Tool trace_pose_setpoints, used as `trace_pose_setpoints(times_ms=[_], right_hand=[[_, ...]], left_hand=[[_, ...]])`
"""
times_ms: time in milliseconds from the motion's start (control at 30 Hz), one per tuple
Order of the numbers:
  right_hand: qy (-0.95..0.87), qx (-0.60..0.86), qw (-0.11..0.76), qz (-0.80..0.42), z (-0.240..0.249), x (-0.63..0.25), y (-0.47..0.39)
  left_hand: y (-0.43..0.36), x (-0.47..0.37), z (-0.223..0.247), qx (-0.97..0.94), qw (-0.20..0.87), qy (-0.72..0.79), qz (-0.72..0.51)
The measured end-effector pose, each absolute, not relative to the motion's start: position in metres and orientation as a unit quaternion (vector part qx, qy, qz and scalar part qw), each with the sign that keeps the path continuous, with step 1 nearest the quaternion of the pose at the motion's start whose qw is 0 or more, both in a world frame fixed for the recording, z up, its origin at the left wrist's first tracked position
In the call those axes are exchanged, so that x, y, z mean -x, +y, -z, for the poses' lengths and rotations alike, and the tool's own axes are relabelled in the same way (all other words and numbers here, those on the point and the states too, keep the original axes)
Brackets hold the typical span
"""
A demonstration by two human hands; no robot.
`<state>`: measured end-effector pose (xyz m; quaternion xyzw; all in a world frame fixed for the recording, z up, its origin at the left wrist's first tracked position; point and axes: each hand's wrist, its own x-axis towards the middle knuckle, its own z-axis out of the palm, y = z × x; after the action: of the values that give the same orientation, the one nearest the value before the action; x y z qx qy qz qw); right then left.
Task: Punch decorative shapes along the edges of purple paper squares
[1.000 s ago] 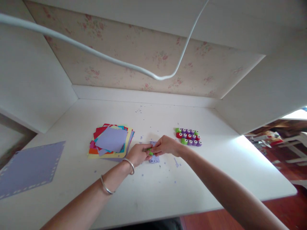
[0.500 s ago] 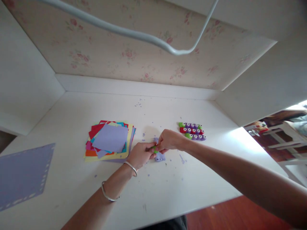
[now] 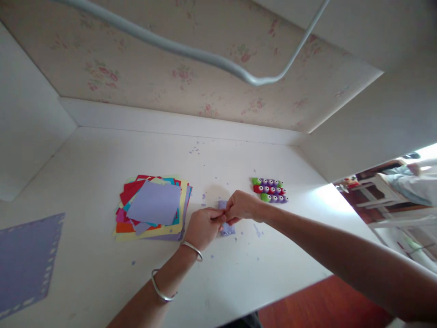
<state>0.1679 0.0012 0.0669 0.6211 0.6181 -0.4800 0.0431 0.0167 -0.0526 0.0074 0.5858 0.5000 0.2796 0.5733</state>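
Note:
My left hand (image 3: 204,226), with two silver bangles on its wrist and forearm, is closed, thumb and forefinger pressed together. Against its fingertips, my right hand (image 3: 241,206) is also closed in a pinch. Whatever lies between them is hidden by the fingers; a small green thing showed there earlier. Just below the hands a small purple paper piece (image 3: 228,230) lies on the white desk. To the right sit rows of small green, red and purple pieces with googly eyes (image 3: 271,189).
A stack of coloured paper (image 3: 155,202) lies to the left, a purple sheet topmost. Further left is a purple sheet (image 3: 25,259) with holes punched along its edges. Purple scraps (image 3: 257,231) dot the white desk (image 3: 164,146). A pale cable (image 3: 191,52) hangs across the top.
The small green thing between my fingers is now covered. My hands stay together over the purple paper, and the camera view has shifted slightly.

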Motion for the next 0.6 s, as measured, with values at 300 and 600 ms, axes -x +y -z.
trace_pose_setpoints(times_ms=[300, 600], right_hand=[[0.637, -0.595, 0.085, 0.482, -0.073, -0.171, 0.008], [0.661, -0.564, 0.063, 0.491, -0.087, -0.182, -0.001]], left_hand=[[-0.054, -0.013, -0.016, -0.595, 0.568, 0.497, -0.278], [-0.06, -0.007, -0.019, -0.596, 0.583, 0.485, -0.264]])
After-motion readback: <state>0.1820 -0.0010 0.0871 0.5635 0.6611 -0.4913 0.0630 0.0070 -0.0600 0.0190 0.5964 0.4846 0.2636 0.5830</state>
